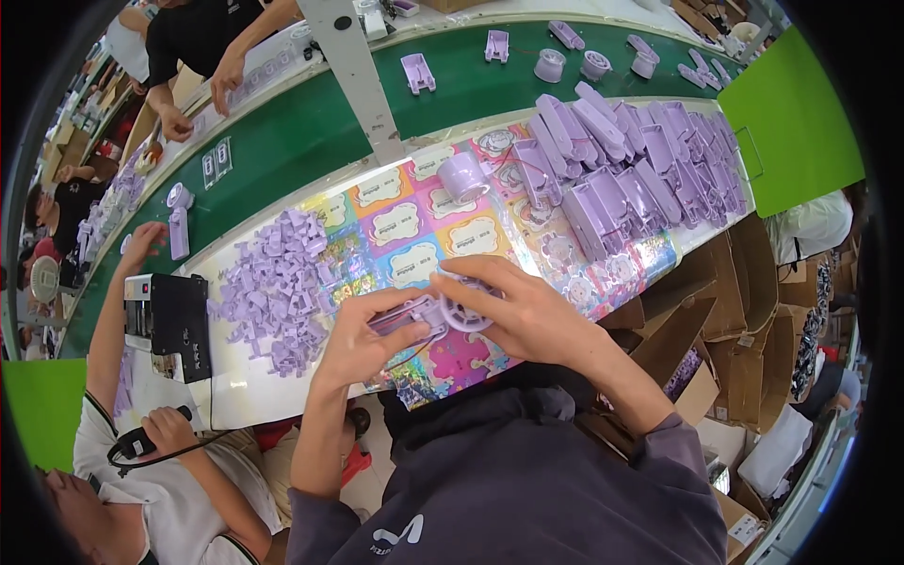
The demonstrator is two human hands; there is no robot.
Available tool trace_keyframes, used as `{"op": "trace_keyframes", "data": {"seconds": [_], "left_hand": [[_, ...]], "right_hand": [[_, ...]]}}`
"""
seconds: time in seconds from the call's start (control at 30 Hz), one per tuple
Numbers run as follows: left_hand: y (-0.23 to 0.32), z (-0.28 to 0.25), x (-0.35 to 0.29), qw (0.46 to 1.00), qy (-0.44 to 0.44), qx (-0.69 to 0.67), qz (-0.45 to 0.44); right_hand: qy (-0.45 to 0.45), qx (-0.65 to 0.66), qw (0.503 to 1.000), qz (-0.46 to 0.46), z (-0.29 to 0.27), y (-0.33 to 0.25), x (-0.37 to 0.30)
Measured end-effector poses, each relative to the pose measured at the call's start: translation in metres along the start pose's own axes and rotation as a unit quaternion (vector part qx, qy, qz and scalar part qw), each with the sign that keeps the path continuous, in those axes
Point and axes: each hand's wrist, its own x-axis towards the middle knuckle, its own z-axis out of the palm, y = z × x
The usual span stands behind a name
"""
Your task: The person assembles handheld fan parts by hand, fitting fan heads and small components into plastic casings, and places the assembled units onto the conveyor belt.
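Just above the table's near edge, my left hand [356, 341] is closed around a lavender plastic handle shell [431, 314], its open inside facing up. My right hand [532, 315] grips a round lavender fan housing [463, 318] with a spoked face. The two parts meet between my hands; whether they are joined I cannot tell. A thin wire [407, 358] hangs below the handle. Another round housing [464, 179] with red wires stands beyond my hands on the colourful printed sheets [395, 226].
Small lavender parts [273, 282] are heaped at left, beside a black box-shaped device [179, 325]. Handle shells [621, 179] pile up at right. A metal post [353, 75] rises before the green conveyor [443, 89]. A co-worker's hand [169, 431] holds a black tool at lower left.
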Motion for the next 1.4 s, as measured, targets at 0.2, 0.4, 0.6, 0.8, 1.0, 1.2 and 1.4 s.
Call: {"op": "trace_keyframes", "data": {"seconds": [0.2, 0.4, 0.6, 0.8, 1.0, 1.2, 1.4], "left_hand": [[0.007, -0.053, 0.027, 0.973, 0.220, 0.070, 0.020], [-0.040, -0.188, 0.147, 0.884, 0.351, 0.304, -0.052], [-0.130, -0.253, 0.224, 0.892, 0.403, 0.180, -0.102], [-0.128, -0.250, 0.256, 0.822, 0.508, 0.248, -0.067], [-0.043, -0.193, 0.283, 0.705, 0.400, 0.538, 0.232], [-0.083, -0.165, 0.361, 0.881, 0.170, 0.422, 0.129], [-0.101, -0.153, 0.402, 0.866, 0.152, 0.474, 0.049]], "right_hand": [[0.141, 0.006, 0.988, 0.060, 0.032, 0.043, 0.018], [0.146, -0.058, 0.981, 0.118, 0.076, 0.070, 0.004], [0.176, -0.024, 0.974, 0.138, 0.080, 0.072, 0.005], [0.136, -0.065, 0.974, 0.167, 0.082, 0.077, 0.012], [0.124, -0.104, 0.971, 0.175, 0.076, 0.078, 0.013], [0.138, -0.093, 0.971, 0.173, 0.079, 0.076, 0.014], [0.148, -0.079, 0.971, 0.171, 0.078, 0.076, 0.013]]}}
